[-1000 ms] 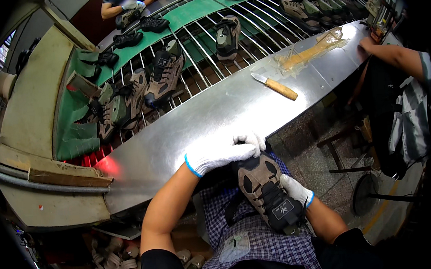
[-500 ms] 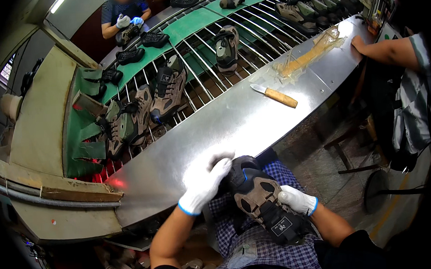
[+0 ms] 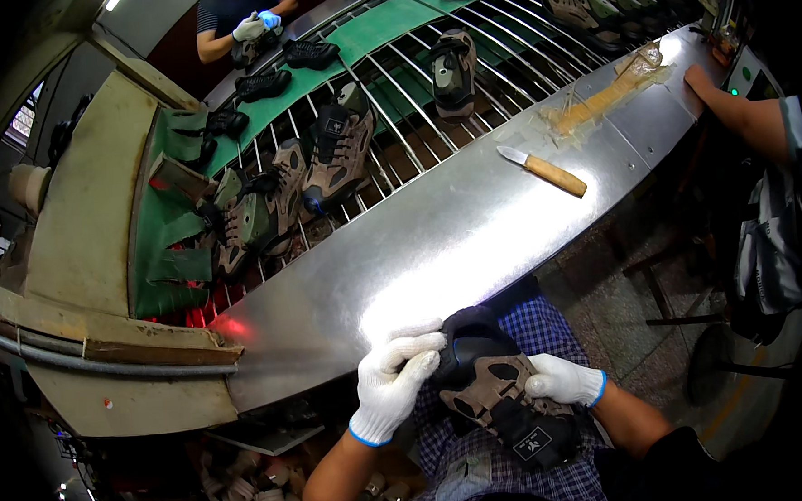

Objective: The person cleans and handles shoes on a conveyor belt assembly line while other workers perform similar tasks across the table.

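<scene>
A brown suede and black sports shoe (image 3: 508, 394) lies tilted over my lap, its black tongue with a white-framed label toward me. Its black, blue-edged end points away, by the metal table edge. At that far end my left hand (image 3: 395, 380), in a white knit glove, pinches the shoe's left edge between thumb and fingers. My right hand (image 3: 564, 381), gloved alike, grips the right side of the upper, with the thumb on top and the fingers partly hidden. A blue checked apron (image 3: 550, 320) covers my lap beneath the shoe.
On the metal table (image 3: 332, 318) lies a wooden-handled knife (image 3: 551, 174) near a strip of yellowed tape (image 3: 606, 95). Beyond runs a roller conveyor (image 3: 405, 146) carrying several shoes (image 3: 337, 154). A co-worker's gloved hands (image 3: 255, 26) are across it; another person's arm (image 3: 743, 110) rests at right.
My left fingers have closed in on the shoe's far end, and the shoe has tipped slightly. My right hand keeps its hold. The whole view has shifted a little.
</scene>
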Tool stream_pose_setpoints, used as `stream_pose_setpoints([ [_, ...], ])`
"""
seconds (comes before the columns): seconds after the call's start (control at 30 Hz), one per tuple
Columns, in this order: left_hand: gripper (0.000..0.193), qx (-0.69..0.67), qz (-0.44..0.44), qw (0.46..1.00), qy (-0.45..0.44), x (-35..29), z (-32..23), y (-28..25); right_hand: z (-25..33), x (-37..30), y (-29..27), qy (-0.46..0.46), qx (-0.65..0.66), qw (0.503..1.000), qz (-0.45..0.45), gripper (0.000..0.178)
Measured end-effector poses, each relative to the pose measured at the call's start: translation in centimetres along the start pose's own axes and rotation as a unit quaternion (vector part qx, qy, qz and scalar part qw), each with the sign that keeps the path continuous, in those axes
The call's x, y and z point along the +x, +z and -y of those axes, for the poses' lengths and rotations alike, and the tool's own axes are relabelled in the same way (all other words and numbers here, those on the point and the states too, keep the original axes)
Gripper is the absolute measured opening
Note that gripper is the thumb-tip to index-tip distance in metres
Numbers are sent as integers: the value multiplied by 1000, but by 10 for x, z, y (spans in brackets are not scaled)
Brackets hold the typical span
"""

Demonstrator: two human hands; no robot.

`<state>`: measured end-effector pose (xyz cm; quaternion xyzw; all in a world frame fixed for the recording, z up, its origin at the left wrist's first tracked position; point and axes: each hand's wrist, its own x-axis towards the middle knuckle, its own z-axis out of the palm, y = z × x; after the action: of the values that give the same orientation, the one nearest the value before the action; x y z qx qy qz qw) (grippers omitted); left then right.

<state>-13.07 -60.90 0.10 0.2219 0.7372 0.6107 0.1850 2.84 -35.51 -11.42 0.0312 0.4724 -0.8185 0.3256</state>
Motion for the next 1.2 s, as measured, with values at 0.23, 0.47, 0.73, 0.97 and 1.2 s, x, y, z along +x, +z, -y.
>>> stream_pose_setpoints([
  [0.23,33,-40,91,994,35,-3,5,-14,13,0,11,-33,23,999,5,100],
  [0.47,73,209,238,918,238,57,-23,-7,-15,-16,-4,-57,118,987,-97,102],
  [0.73,56,168,258,888,343,104,-1,23,-11,-38,8,4,470,882,34,103],
  [0.97,39,64,206,960,179,93,13,42,-40,-32,16,-43,390,919,-36,124],
  [1.2,45,72,199,957,197,81,15,35,-42,-25,32,-110,504,856,17,116],
])
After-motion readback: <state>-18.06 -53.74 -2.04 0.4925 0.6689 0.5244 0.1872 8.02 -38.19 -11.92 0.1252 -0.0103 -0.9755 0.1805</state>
